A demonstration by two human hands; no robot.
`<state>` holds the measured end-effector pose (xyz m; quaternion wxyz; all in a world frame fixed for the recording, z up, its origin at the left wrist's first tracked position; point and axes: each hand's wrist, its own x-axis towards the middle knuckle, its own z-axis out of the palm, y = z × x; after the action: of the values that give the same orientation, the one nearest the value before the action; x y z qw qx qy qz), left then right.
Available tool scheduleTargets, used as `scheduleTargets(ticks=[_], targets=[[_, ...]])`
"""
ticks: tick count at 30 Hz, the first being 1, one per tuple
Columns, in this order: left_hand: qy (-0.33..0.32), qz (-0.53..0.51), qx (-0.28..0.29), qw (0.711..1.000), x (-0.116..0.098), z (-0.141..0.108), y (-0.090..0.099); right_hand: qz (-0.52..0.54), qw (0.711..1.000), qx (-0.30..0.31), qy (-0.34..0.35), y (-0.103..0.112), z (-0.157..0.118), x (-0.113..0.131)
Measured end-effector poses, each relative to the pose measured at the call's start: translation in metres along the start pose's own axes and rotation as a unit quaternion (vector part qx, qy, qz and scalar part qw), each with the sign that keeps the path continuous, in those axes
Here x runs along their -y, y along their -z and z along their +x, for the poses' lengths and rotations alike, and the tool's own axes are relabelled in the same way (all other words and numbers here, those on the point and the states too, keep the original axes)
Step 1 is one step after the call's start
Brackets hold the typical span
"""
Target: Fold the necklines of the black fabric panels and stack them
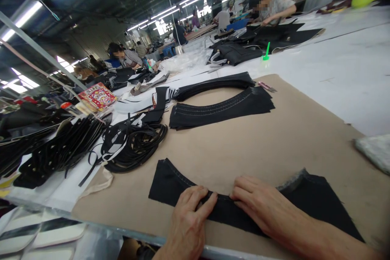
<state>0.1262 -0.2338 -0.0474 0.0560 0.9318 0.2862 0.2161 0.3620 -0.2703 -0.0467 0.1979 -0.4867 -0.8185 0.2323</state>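
Note:
A black curved fabric piece [323,199] lies at the front of the brown sheet [231,150], its concave edge facing away from me. Along that edge, part is folded over as a narrow strip, while a fuzzy grey band shows near the right end. My left hand [189,215] presses on the fabric left of its middle, thumb and fingers closed at the folded edge. Close beside it, my right hand [258,201] pinches the same edge with bent fingers; its fingertips are partly hidden. Farther back lies a stack of similar black curved pieces [222,109] with stitch-like lines.
Small snips [267,86] lie by the stack. Coiled black strips [137,150] and piled black pieces [61,150] sit left. A green-nozzled bottle [266,53], black bags [237,50] and a grey-white block [374,150] are farther out. Co-workers sit at tables behind.

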Motion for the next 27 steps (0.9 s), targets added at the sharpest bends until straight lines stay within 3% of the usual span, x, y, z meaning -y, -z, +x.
scheduleTargets(ticks=[11, 18, 23, 27], targets=[[0.046, -0.075, -0.006, 0.996, -0.009, 0.01, -0.007, -0.03, 0.999, -0.003, 0.029, 0.008, -0.01, -0.004], [-0.013, -0.069, -0.002, 0.998, -0.024, 0.016, -0.019, -0.049, 0.998, -0.019, 0.04, 0.01, -0.01, -0.003], [-0.061, -0.031, 0.014, 0.998, -0.013, 0.011, -0.013, -0.086, 0.995, -0.039, 0.039, -0.001, -0.012, -0.001], [-0.047, -0.022, 0.051, 0.997, 0.007, 0.012, 0.002, -0.125, 0.99, -0.067, 0.012, -0.017, 0.002, 0.012]])
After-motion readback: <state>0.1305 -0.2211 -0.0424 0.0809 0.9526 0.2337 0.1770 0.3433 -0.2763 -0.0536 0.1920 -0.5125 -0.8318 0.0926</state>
